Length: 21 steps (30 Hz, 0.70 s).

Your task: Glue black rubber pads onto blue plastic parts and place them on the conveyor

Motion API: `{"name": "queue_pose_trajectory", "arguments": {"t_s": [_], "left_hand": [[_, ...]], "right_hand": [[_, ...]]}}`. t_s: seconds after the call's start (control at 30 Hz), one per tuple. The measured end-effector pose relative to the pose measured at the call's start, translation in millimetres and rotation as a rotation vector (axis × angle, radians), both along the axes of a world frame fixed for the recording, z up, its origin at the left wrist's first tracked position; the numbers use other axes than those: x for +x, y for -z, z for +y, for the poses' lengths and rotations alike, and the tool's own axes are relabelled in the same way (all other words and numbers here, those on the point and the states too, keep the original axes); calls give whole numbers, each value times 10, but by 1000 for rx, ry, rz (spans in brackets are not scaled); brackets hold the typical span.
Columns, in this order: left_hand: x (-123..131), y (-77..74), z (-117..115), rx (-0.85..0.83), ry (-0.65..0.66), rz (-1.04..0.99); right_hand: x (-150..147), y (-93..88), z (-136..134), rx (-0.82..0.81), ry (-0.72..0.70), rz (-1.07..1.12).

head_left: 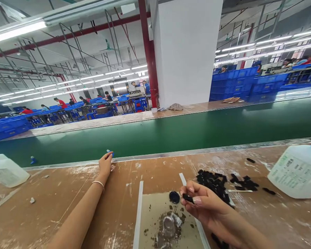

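My left hand (105, 164) reaches out to the near edge of the green conveyor belt (186, 131), fingers pinched on a small blue-and-white part (110, 152). A similar small part (33, 160) stands on the belt at the far left. Between the thumb and fingers of my right hand (204, 204) is a small black strip (188, 198). Below that hand lies a stained beige sheet (147, 214) with white tape along its sides. On it are a dark round cap (174, 197) and a small clear dish (168, 224) amid brown smears. Beside my right hand is a pile of black strips (212, 181).
White jugs with blue caps stand at the right (297, 171) and left (7, 171). A cotton swab (239, 191) lies by the black pile. Across the belt are a white pillar (186, 52), stacked blue crates (230, 84) and people at distant benches.
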<state>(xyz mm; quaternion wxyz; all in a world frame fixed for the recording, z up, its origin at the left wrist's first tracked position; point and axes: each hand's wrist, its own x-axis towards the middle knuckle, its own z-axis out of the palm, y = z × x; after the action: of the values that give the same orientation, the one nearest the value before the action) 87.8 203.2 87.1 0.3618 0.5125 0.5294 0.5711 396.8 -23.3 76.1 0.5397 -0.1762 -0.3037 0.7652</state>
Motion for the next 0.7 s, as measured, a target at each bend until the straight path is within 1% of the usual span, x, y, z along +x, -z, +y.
{"name": "queue_pose_trajectory", "arguments": {"t_s": [0.07,0.1,0.17,0.23,0.3,0.37,0.43,0.47,0.6,0.7], "left_hand": [[31,141,-176,-33,-37,-142],[79,208,-314,-58,-11,-214],[231,299,-678,-120,116,-344],[420,317,-1091,-192,261,-441],[591,282,-1450,-265,409,-517],[703,245,-1688,-334,558,-582],[748,244,-1799,-370,649,-603],[751,257,-1818,-379,666,-598],[720,326,-1790,-398,647,-589],[708,333,-1769,-404,638,-568]], "right_hand": [[-35,30,-15,103,45,-175],[-48,46,-22,183,88,-314],[-64,74,-38,380,169,-666],[-70,94,-54,552,193,-1001],[-74,106,-65,657,158,-1197],[-79,111,-72,718,126,-1280],[-87,108,-78,750,107,-1355],[-92,103,-80,757,98,-1396],[-125,66,-89,809,69,-1509],[-149,37,-97,867,63,-1549]]}}
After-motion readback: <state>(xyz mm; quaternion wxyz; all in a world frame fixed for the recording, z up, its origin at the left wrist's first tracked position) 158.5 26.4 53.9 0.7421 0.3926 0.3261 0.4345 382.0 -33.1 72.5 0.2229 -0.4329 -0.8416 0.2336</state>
